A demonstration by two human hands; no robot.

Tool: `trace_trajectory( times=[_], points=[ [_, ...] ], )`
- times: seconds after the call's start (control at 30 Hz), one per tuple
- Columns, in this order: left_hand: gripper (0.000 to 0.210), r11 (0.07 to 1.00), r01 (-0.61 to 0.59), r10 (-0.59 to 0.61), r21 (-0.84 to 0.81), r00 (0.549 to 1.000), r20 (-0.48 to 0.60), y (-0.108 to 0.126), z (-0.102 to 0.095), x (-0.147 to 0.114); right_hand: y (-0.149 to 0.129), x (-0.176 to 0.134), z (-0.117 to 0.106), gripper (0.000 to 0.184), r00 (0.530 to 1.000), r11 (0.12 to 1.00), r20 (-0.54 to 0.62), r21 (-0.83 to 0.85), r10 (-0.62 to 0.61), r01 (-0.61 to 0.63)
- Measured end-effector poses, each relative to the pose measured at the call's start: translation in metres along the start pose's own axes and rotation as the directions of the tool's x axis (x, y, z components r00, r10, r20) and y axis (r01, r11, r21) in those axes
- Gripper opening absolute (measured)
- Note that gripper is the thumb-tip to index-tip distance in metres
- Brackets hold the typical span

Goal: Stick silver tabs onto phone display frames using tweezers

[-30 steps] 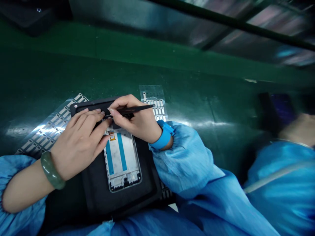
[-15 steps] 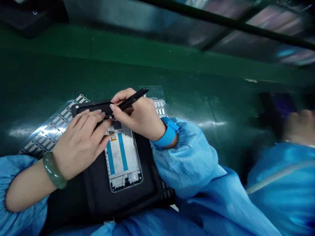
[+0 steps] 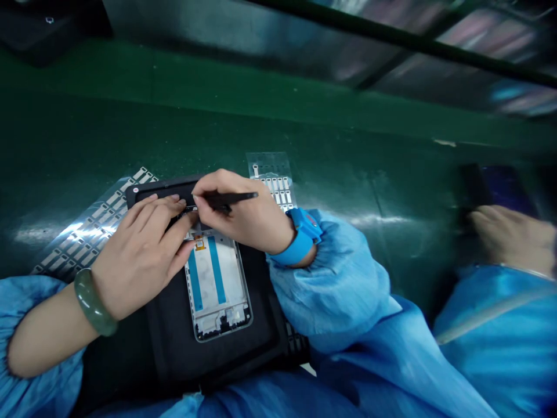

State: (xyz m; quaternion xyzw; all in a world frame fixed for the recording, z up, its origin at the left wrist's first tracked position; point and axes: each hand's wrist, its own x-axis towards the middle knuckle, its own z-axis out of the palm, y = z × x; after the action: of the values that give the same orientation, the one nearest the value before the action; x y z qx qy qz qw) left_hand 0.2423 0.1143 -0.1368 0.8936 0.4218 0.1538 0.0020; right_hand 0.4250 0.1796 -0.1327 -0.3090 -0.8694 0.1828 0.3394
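Note:
An opened phone frame (image 3: 237, 278), with two blue strips and an orange flex cable (image 3: 199, 244) inside, lies on a black tray (image 3: 174, 342). My left hand (image 3: 143, 249) rests palm down over the phone's upper left, its fingers outstretched and the fingertips touching near the top edge. Pinched in my right hand (image 3: 243, 215) is a dark, slim tool that looks like black tweezers (image 3: 237, 198). Its tip points at the top of the phone, beside my left fingertips, and is hidden behind my fingers.
Sheets of small white-and-black stickers lie left (image 3: 87, 226) and right (image 3: 281, 186) of the tray on the green table (image 3: 348, 168). At the right, another person's hand (image 3: 513, 238) is near a dark device (image 3: 507, 186). A black object (image 3: 52, 29) stands at upper left.
My right hand has rolled over, and the tweezers have swung from pointing up and right to lying nearly level. My left hand stays in place. The other person's hand has moved left.

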Motion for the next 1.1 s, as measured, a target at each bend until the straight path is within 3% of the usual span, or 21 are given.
trace_trajectory(
  times=[0.13,0.27,0.37,0.67,0.83,1.0,1.1],
  points=[
    [0.035,1.0,0.001,-0.001,-0.003,1.0,-0.005,-0.001,0.001,0.0,0.002,0.0,0.0,0.006,0.999,0.999,-0.01,-0.007,-0.034,0.034],
    [0.035,1.0,-0.003,0.003,0.016,1.0,-0.006,-0.001,0.001,0.0,0.009,-0.002,-0.001,0.007,0.991,0.979,-0.057,0.175,0.118,-0.107],
    [0.035,1.0,0.0,0.001,0.016,1.0,-0.01,0.0,0.0,0.0,0.011,-0.003,-0.002,0.01,0.982,0.963,-0.058,0.215,0.181,-0.165],
    [0.034,1.0,0.004,-0.004,0.017,1.0,-0.005,0.001,-0.001,0.001,0.008,-0.003,-0.001,0.005,0.996,0.991,-0.062,0.115,0.07,-0.063],
    [0.035,1.0,0.005,-0.005,0.013,1.0,0.001,0.0,0.0,0.0,0.009,-0.003,-0.002,0.01,0.993,0.987,-0.081,0.146,0.08,-0.068],
    [0.035,1.0,0.008,-0.008,-0.003,1.0,0.009,-0.001,-0.001,0.0,0.011,0.0,-0.011,0.023,0.959,0.964,-0.186,0.199,0.216,-0.178],
    [0.034,1.0,0.007,-0.007,-0.006,1.0,0.009,-0.001,-0.001,0.0,0.012,-0.001,-0.012,0.024,0.951,0.931,-0.137,0.282,0.277,-0.23]
  ],
)
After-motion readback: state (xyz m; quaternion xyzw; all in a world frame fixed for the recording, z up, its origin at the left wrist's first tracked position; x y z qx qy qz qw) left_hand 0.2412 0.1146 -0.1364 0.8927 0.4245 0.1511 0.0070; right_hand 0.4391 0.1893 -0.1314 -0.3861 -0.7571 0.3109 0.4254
